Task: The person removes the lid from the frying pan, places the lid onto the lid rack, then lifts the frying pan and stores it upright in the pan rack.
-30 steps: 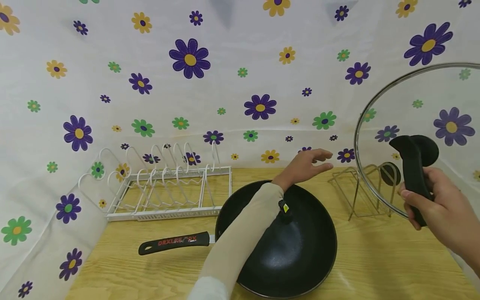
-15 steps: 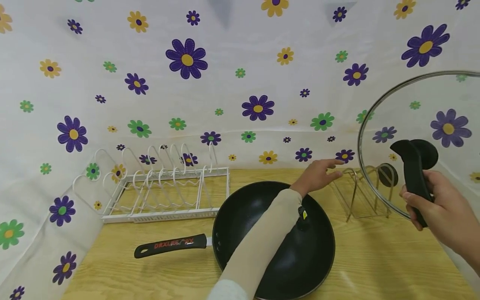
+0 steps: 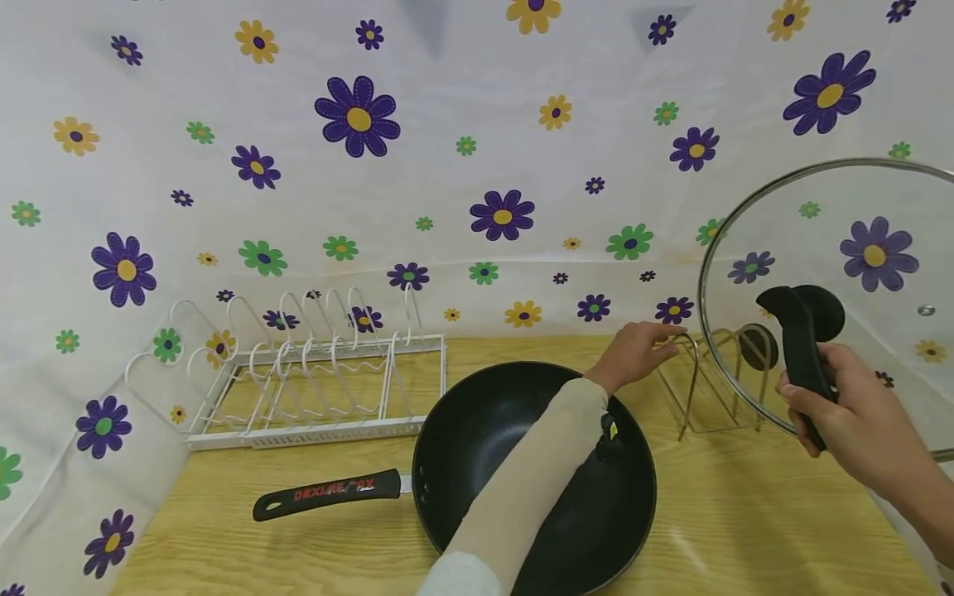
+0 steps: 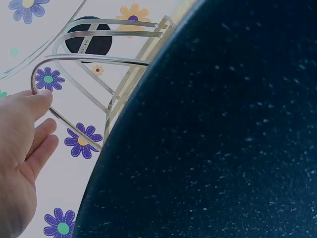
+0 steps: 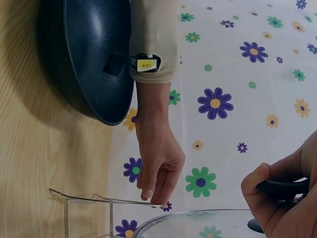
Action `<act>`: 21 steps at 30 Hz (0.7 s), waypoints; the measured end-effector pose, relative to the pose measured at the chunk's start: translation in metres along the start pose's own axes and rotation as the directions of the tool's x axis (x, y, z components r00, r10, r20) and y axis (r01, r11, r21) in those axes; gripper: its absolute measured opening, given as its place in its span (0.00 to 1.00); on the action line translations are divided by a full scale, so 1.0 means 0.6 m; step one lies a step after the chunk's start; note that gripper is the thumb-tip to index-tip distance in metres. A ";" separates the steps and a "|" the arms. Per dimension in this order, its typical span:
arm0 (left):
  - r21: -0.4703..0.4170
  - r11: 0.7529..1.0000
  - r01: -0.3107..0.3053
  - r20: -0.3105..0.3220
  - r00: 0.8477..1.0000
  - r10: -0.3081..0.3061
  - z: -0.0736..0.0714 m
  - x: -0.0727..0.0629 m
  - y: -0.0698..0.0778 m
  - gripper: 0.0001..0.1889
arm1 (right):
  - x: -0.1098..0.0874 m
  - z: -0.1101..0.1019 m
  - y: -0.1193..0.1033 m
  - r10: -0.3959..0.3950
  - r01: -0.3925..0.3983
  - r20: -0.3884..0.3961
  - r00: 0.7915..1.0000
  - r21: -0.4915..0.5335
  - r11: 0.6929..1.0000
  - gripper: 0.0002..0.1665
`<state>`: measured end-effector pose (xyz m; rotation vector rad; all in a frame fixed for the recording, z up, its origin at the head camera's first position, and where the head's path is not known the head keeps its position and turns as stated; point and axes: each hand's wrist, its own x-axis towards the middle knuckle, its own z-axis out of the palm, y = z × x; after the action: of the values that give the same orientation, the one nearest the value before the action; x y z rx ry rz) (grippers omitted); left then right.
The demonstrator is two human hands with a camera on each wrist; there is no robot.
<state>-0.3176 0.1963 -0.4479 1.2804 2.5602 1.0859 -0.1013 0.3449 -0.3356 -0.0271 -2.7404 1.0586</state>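
Step in hand: in my judgement, I was steadying the wire rack [image 3: 696,368] with my left hand [image 3: 632,354] while my right hand [image 3: 864,414] kept the glass lid [image 3: 883,310] ready beside it.
Left-hand grip: thumb and forefinger pinched the front hoop [image 4: 94,58]; the lower fingers were off the wire.
Right-hand grip: fingers wrapped round the lid's black handle [image 3: 801,356]. The two hands were well apart.
Lid position: on edge at the right, above the bench [image 3: 335,555], its rim crossing the rack in the head view.
Next move: as I judged it, called for a firm left hold and for lining up the lower rim with a gap between hoops, since the light rack could have slid or tipped.
Wok: the black wok [image 3: 477,447] sat under my left sleeve [image 3: 522,480], its long grip [image 3: 328,494] pointing left.
Dish rack: the white dish rack [image 3: 320,433] stood behind and left of the wok.
Cut off: the lid's right edge, in the head view.
Hidden: part of the wok's interior, behind the sleeve.
Unclear: whether lid and rack touched; the full red lettering on the grip; the purpose of the black disc [image 3: 758,346] by the rack.
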 end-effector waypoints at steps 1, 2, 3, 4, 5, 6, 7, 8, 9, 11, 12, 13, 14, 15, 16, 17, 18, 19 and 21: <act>-0.006 1.000 0.007 -0.008 1.000 -0.007 0.001 0.001 0.000 0.20 | 0.000 0.000 0.001 0.000 0.000 -0.002 1.000 0.002 1.000 0.23; -0.013 1.000 0.013 -0.017 1.000 -0.013 0.003 0.001 0.000 0.19 | 0.000 0.000 0.002 0.003 -0.003 -0.004 1.000 0.005 1.000 0.23; -0.022 1.000 0.021 -0.026 0.999 -0.022 0.005 0.002 0.000 0.19 | 0.000 0.000 0.003 0.009 -0.009 -0.004 1.000 0.007 1.000 0.24; -0.032 0.999 0.031 -0.034 0.999 -0.032 0.007 0.002 0.001 0.19 | 0.000 0.001 0.004 0.013 -0.013 -0.005 1.000 0.010 1.000 0.24; -0.039 0.999 0.037 -0.042 0.998 -0.039 0.009 0.003 0.002 0.18 | 0.000 0.001 0.005 0.018 -0.018 -0.005 1.000 0.011 1.000 0.24; -0.047 0.998 0.042 -0.050 0.998 -0.045 0.010 0.004 0.002 0.18 | 0.001 0.002 0.006 0.022 -0.022 -0.007 1.000 0.013 1.000 0.24; -0.052 0.998 0.044 -0.058 0.997 -0.047 0.012 0.006 0.003 0.18 | 0.001 0.002 0.007 0.024 -0.024 -0.009 1.000 0.014 1.000 0.24; -0.055 0.997 0.045 -0.071 0.996 -0.049 0.014 0.007 0.004 0.17 | 0.002 0.003 0.008 0.026 -0.026 -0.011 1.000 0.016 1.000 0.24; -0.057 0.997 0.044 -0.082 0.995 -0.049 0.015 0.009 0.004 0.16 | 0.003 0.003 0.009 0.023 -0.023 -0.015 1.000 0.014 1.000 0.24; -0.054 0.998 0.041 -0.113 0.993 -0.047 0.018 0.013 0.005 0.15 | 0.006 0.003 0.009 0.013 -0.012 -0.016 1.000 0.019 1.000 0.23; -0.052 0.998 0.041 -0.128 0.991 -0.048 0.018 0.015 0.005 0.14 | 0.008 0.003 0.010 0.007 -0.007 -0.017 1.000 0.020 1.000 0.23; -0.053 0.998 0.040 -0.142 0.989 -0.047 0.019 0.016 0.006 0.13 | 0.010 0.003 0.010 0.004 -0.003 -0.014 1.000 0.023 1.000 0.23; -0.055 0.998 0.042 -0.155 0.987 -0.050 0.019 0.017 0.006 0.12 | 0.012 0.003 0.010 0.001 -0.001 -0.010 1.000 0.026 1.000 0.23; -0.061 0.997 0.043 -0.162 0.985 -0.052 0.019 0.019 0.006 0.12 | 0.014 0.003 0.011 0.001 -0.001 -0.006 1.000 0.028 1.000 0.23; -0.069 0.997 0.044 -0.168 0.984 -0.055 0.019 0.020 0.006 0.11 | 0.015 0.003 0.012 0.003 -0.003 0.000 1.000 0.032 0.999 0.23; -0.072 0.996 0.045 -0.171 0.984 -0.057 0.019 0.021 0.006 0.10 | 0.017 0.004 0.012 0.010 -0.010 0.004 1.000 0.031 0.999 0.24; -0.071 0.996 0.048 -0.170 0.984 -0.059 0.020 0.022 0.006 0.10 | 0.018 0.005 0.013 0.019 -0.019 0.009 1.000 0.029 0.999 0.24; -0.069 0.996 0.051 -0.169 0.984 -0.062 0.021 0.023 0.006 0.10 | 0.018 0.005 0.014 0.027 -0.027 0.014 1.000 0.030 0.999 0.25; -0.055 0.997 0.057 -0.170 0.983 -0.066 0.025 0.024 0.007 0.09 | 0.019 0.006 0.017 0.043 -0.043 0.023 0.999 0.028 0.999 0.26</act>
<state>-0.3189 0.2168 -0.4534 1.1343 2.6550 1.2925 -0.1136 0.3509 -0.3430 -0.0708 -2.7559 1.1150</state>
